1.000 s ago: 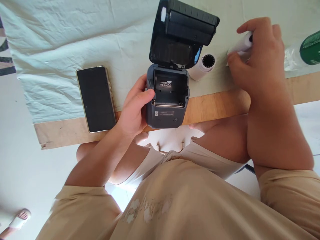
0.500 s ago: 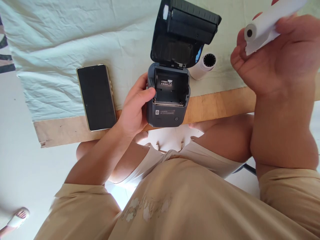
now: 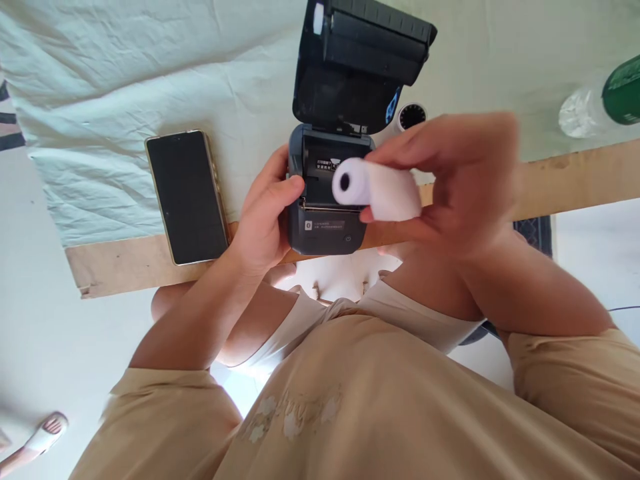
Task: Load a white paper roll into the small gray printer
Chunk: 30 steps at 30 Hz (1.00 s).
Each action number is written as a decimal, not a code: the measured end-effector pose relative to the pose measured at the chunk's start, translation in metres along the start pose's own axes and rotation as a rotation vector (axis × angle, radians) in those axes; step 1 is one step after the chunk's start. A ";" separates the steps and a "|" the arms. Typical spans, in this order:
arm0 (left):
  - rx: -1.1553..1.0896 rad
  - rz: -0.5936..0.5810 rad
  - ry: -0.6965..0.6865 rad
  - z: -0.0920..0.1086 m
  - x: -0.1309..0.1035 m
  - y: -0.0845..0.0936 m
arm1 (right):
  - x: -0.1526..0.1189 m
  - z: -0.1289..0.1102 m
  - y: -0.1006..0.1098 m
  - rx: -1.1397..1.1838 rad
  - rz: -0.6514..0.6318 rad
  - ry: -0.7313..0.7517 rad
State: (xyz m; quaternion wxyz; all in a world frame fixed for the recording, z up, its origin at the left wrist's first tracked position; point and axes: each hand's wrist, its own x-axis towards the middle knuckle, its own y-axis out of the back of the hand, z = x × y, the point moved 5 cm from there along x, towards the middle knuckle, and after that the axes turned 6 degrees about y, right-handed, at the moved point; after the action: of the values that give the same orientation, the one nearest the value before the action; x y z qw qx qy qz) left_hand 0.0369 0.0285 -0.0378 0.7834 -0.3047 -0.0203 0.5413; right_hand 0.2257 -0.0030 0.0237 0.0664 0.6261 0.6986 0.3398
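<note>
A dark portable label printer (image 3: 320, 230) sits at the table's front edge with its lid (image 3: 360, 73) swung up, baring the paper bay. My left hand (image 3: 267, 207) grips its left side, thumb on the rim of the bay. In my right hand (image 3: 465, 180), blurred by motion, is a white paper roll (image 3: 383, 190) with a dark core hole facing left. The roll hangs over the right part of the bay and hides some of it; whether it touches the printer I cannot tell. Its loose paper end droops toward me.
A phone (image 3: 189, 197) with a dark screen lies left of the printer. Behind my right hand stands a white cylinder (image 3: 413, 116) with a dark ribbed end. A clear bottle with a green label (image 3: 623, 93) lies at the right. Pale cloth covers the wooden table (image 3: 125, 270). Someone's sandalled foot (image 3: 47, 432) shows lower left.
My right hand has brought the paper roll from the upper right, leftward and down, to the printer's open bay. My left hand keeps its hold on the printer. The bottle has come into view.
</note>
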 end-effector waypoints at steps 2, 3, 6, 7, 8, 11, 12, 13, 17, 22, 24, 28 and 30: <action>0.010 0.017 0.005 0.001 -0.001 -0.002 | 0.004 -0.013 -0.008 -0.077 0.060 0.158; 0.013 0.028 -0.003 0.002 -0.002 -0.002 | 0.005 -0.016 -0.011 -0.120 0.105 0.204; 0.032 0.055 -0.011 0.004 -0.003 -0.002 | 0.009 -0.018 -0.018 -0.259 0.172 0.256; 0.041 0.056 -0.006 0.003 -0.003 -0.003 | 0.010 -0.018 -0.020 -0.292 0.186 0.261; 0.047 0.051 -0.002 0.003 -0.002 -0.003 | 0.011 -0.018 -0.021 -0.314 0.197 0.262; 0.024 0.034 -0.018 0.002 -0.003 -0.004 | 0.014 -0.017 -0.023 -0.370 0.193 0.256; 0.021 0.036 -0.027 0.003 -0.004 -0.004 | 0.014 -0.017 -0.024 -0.391 0.173 0.258; 0.025 0.045 -0.032 0.003 -0.004 -0.004 | 0.015 -0.016 -0.025 -0.409 0.148 0.266; 0.070 0.056 -0.027 0.000 -0.003 -0.002 | 0.014 -0.015 -0.026 -0.450 0.049 0.318; 0.066 0.009 -0.071 -0.001 0.001 0.002 | 0.009 -0.018 -0.019 -0.405 0.130 0.509; 0.065 -0.030 -0.093 0.001 0.002 0.004 | 0.004 -0.022 -0.020 -0.370 0.145 0.619; 0.067 -0.118 -0.078 0.000 0.004 0.011 | -0.005 -0.026 -0.031 -0.324 0.065 0.686; 0.102 -0.144 -0.096 -0.005 0.006 0.018 | -0.008 -0.028 -0.034 -0.305 0.036 0.683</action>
State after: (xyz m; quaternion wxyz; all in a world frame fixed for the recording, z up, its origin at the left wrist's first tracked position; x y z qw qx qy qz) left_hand 0.0263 0.0358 -0.0529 0.8328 -0.2360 -0.0522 0.4980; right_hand 0.1844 -0.0207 0.0231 -0.0838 0.4718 0.6107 0.6304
